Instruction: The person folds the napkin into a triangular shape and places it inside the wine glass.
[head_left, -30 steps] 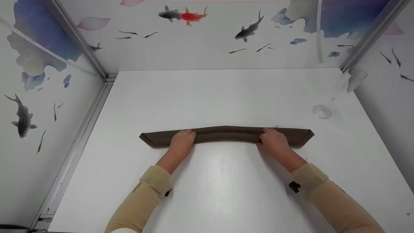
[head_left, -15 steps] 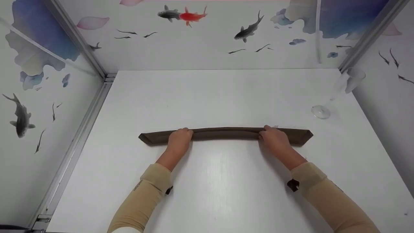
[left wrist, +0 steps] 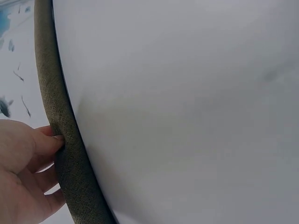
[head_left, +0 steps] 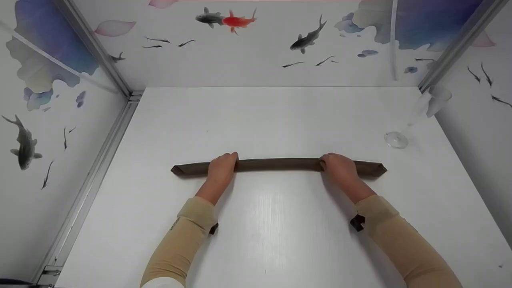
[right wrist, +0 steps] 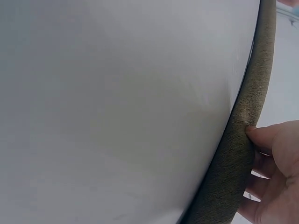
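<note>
A long brown cloth, rolled into a narrow strip, lies crosswise on the white table. My left hand grips it left of its middle. My right hand grips it right of the middle. In the left wrist view, the left thumb presses on the woven cloth while the fingers reach behind it. Likewise in the right wrist view, the right thumb rests on the near face of the cloth, with the fingers partly hidden behind. Both ends of the strip stick out past the hands and have slanted folds.
At the back right of the table stands a clear stemmed glass, its bowl near the right wall. White panels printed with fish and petals enclose the table, with a metal frame rail along the left side.
The cloth has become a narrower strip, as its loose near fold turned under and its bow flattened. Both hands still hold it and have rolled over slightly, with the wrists shifting a little inward.
</note>
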Demonstrator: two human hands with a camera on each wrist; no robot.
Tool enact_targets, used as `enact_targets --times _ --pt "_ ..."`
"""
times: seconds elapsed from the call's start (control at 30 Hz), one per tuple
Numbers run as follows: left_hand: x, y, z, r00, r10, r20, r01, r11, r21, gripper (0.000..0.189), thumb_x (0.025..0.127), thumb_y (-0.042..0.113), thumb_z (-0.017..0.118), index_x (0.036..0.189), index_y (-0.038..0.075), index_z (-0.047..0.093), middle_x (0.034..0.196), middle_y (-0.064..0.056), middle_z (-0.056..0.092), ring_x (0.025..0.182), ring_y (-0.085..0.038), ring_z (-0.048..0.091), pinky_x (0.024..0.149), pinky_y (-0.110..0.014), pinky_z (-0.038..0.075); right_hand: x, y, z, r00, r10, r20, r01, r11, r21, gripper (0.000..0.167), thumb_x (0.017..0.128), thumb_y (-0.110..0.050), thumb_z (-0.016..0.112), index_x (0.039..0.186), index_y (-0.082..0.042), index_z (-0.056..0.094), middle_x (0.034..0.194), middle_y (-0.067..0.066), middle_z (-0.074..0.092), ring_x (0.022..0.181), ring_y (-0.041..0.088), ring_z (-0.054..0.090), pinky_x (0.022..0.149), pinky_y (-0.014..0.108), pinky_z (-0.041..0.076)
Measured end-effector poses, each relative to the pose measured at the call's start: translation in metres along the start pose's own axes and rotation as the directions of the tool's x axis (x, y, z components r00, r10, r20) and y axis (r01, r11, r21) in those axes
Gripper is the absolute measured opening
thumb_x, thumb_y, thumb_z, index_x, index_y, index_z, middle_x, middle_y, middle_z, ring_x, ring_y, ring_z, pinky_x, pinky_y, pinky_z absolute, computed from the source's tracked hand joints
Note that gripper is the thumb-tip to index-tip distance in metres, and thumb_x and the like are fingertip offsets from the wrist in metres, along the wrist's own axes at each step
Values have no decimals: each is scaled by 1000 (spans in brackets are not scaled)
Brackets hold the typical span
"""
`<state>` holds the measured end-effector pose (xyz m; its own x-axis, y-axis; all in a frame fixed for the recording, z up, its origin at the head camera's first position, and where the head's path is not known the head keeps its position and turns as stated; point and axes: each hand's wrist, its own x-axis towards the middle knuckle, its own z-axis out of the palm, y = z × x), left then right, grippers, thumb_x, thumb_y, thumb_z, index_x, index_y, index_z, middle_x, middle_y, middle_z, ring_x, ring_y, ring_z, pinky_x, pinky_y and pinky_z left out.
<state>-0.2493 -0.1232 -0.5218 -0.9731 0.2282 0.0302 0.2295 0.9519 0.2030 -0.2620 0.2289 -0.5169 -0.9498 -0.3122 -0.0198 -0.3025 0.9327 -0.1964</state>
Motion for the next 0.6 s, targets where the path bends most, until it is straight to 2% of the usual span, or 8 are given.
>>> enact_targets --times 0.1,0.2,0.37,0.47,0.6 --pt "3 1 -1 1000 -15 18 15 1000 0 14 91 -8 60 101 2 61 92 -14 63 88 -31 63 75 -41 52 3 1 -2 1000 25 9 -25 999 47 11 94 -5 62 102 1 64 87 12 68 81 28 65 70 41 52" --pt "7 3 -1 999 -29 30 28 999 26 14 90 -8 61 101 1 63 92 -15 63 87 -31 62 76 -42 52 6 1 -3 999 49 5 -49 996 75 10 93 -6 63 101 1 62 88 13 68 82 29 65 70 42 52" --pt "10 7 -2 996 -78 44 73 992 102 16 91 -5 61 104 3 66 101 -15 58 96 -32 55 82 -47 47 11 0 -1 997 59 -47 -58 998 24 9 90 -6 68 95 2 69 91 16 62 87 35 59 73 46 49" --pt "11 9 -2 992 -104 69 96 989 116 20 93 -5 59 111 3 65 107 -16 56 101 -32 53 86 -49 46 13 -1 0 996 64 -65 -64 998 -3 10 89 -6 70 93 3 71 91 17 56 88 36 54 74 46 47" --pt "10 10 0 989 -109 105 100 991 87 29 94 -5 57 123 1 58 111 -18 57 99 -34 57 85 -46 50 15 -1 3 997 78 -21 -77 997 31 11 92 -5 66 95 6 67 89 17 56 87 35 56 75 43 49"
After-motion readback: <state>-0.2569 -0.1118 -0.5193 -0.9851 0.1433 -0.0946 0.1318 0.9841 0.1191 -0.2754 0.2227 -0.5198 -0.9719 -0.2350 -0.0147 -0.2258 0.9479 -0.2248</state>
